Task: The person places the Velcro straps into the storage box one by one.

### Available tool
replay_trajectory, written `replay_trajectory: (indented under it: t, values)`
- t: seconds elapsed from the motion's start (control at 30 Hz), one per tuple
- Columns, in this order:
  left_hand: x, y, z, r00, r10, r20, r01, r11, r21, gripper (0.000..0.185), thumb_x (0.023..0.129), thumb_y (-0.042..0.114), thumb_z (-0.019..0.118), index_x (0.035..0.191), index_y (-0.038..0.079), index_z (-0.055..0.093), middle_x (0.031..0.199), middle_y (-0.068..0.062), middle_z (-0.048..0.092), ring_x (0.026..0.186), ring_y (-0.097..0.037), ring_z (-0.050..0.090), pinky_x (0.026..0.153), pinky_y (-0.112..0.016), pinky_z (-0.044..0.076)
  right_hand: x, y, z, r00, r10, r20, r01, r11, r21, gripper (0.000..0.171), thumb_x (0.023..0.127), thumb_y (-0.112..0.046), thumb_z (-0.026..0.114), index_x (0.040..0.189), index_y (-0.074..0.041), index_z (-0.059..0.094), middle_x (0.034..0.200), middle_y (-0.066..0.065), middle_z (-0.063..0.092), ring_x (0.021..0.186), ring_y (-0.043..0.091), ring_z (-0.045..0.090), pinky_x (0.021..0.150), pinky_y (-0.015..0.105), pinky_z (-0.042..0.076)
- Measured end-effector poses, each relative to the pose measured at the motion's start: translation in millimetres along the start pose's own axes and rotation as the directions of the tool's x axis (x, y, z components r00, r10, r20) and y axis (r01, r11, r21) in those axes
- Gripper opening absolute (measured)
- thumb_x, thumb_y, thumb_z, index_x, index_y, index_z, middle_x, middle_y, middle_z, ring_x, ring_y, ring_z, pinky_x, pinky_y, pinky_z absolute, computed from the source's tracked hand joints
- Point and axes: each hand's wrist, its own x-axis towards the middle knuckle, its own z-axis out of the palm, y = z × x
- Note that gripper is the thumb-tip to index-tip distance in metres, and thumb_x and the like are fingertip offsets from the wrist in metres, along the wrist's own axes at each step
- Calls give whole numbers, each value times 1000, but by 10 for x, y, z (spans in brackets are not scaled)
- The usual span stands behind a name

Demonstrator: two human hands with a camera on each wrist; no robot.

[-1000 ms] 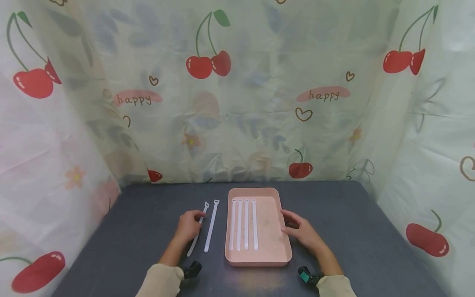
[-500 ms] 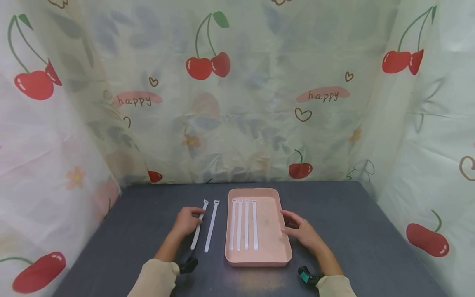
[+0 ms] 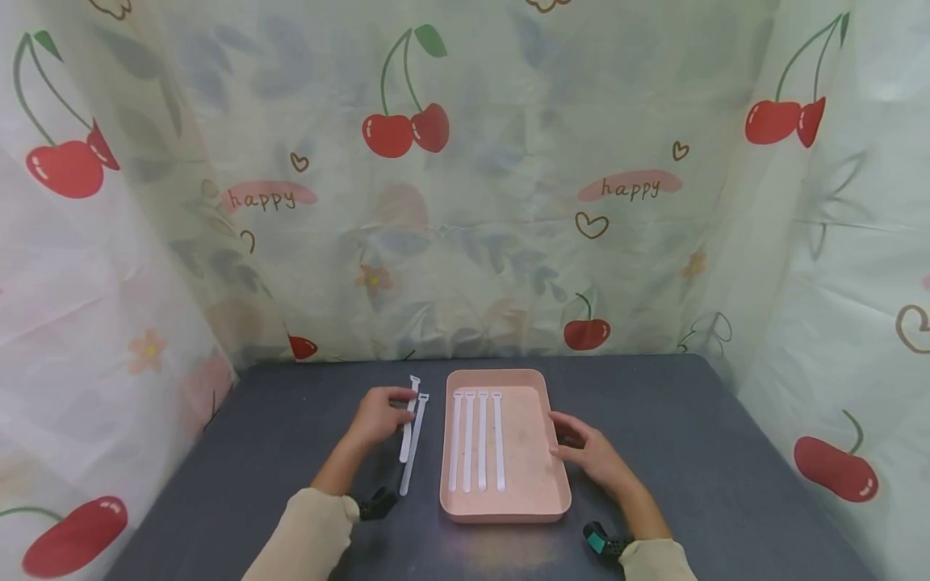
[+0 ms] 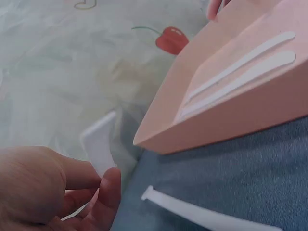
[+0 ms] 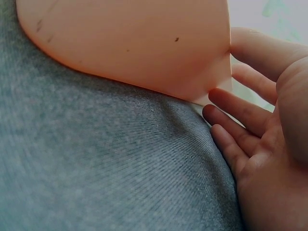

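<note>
My left hand (image 3: 378, 418) pinches a white cable tie strap (image 4: 100, 147) with a buckle-like head, between thumb and fingers. In the head view it hangs just left of and partly over a second white strap (image 3: 408, 474), which lies on the table. To the right stands a shallow pink tray (image 3: 534, 444). Several white straps (image 3: 500, 444) lie side by side in its left half, heads towards the far end. My right hand (image 3: 599, 460) touches the tray's right wall, its fingers extended and spread in the right wrist view.
The dark grey tabletop (image 3: 291, 452) extends around the tray on all sides. A cherry-patterned curtain (image 3: 465, 266) closes off the back and both sides. Black wrist devices sit on the left wrist (image 3: 378, 504) and right wrist (image 3: 606, 541).
My left hand has moved right and away from me, carrying the pinched strap from the left of the other loose strap to close beside it. My right hand and the tray stay put.
</note>
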Motion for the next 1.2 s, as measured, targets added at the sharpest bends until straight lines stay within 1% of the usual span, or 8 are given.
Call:
replay_trajectory:
  t: [0.2, 0.43, 0.53, 0.6, 0.73, 0.8, 1.0, 1.2]
  values:
    - [33, 134, 92, 997, 78, 21, -77, 996, -37, 34, 78, -8, 71, 112, -3, 70, 105, -21, 68, 56, -15, 60, 53, -31, 51, -2, -10, 1, 1000, 9, -2, -9, 1000, 2, 62, 86, -15, 74, 142, -6, 49, 138, 15, 53, 124, 34, 50, 100, 51, 40]
    - [62, 214, 265, 990, 131, 48, -129, 990, -53, 34, 80, -4, 72, 114, 1, 70, 79, -7, 68, 54, -16, 58, 49, -30, 46, 0, -7, 2, 1000, 16, -1, -16, 1000, 5, 62, 86, -14, 74, 142, -7, 49, 137, 15, 54, 123, 34, 51, 101, 51, 40]
    - [76, 257, 338, 986, 147, 73, -143, 988, -55, 35, 81, -3, 71, 116, 2, 70, 73, -7, 66, 54, -20, 59, 46, -30, 44, 1, -5, 1, 1000, 14, -1, -14, 1000, 6, 61, 86, -14, 73, 142, -7, 49, 137, 15, 54, 123, 34, 51, 101, 51, 40]
    - [85, 286, 387, 984, 153, 89, -147, 987, -69, 35, 81, -3, 71, 116, 1, 69, 74, -11, 66, 54, -22, 60, 46, -32, 46, 3, -6, 1, 1000, 13, -4, -13, 1000, 4, 61, 86, -15, 73, 142, -7, 49, 137, 15, 53, 123, 34, 51, 101, 51, 40]
    - [94, 339, 491, 980, 160, 120, -144, 981, -131, 38, 80, -6, 72, 117, -2, 67, 96, -20, 68, 58, -18, 62, 54, -38, 54, -6, -22, 2, 1000, 17, -7, -17, 1000, 5, 61, 86, -16, 74, 141, -7, 50, 137, 15, 53, 124, 34, 50, 101, 52, 39]
    - [92, 358, 542, 976, 167, 142, -144, 976, -162, 40, 79, -8, 71, 118, -5, 66, 99, -22, 67, 60, -16, 63, 57, -39, 56, -13, -29, 2, 1000, 16, -7, -16, 1000, 4, 62, 86, -17, 74, 141, -8, 50, 138, 15, 53, 124, 34, 50, 102, 52, 38]
    - [66, 408, 677, 966, 167, 200, -128, 973, -194, 44, 78, -11, 69, 121, -7, 63, 82, -18, 67, 60, -17, 63, 58, -42, 56, -15, -15, -5, 1000, 6, 5, -6, 1000, 10, 63, 86, -17, 74, 142, -7, 49, 138, 15, 52, 124, 34, 50, 101, 52, 39]
    - [47, 477, 800, 961, 165, 224, -126, 976, -179, 46, 79, -10, 70, 123, -5, 62, 80, -14, 68, 62, -18, 65, 60, -43, 56, 10, 13, -18, 1000, 0, 7, 0, 1000, -2, 63, 87, -17, 73, 143, -6, 47, 139, 16, 52, 124, 34, 50, 100, 51, 41]
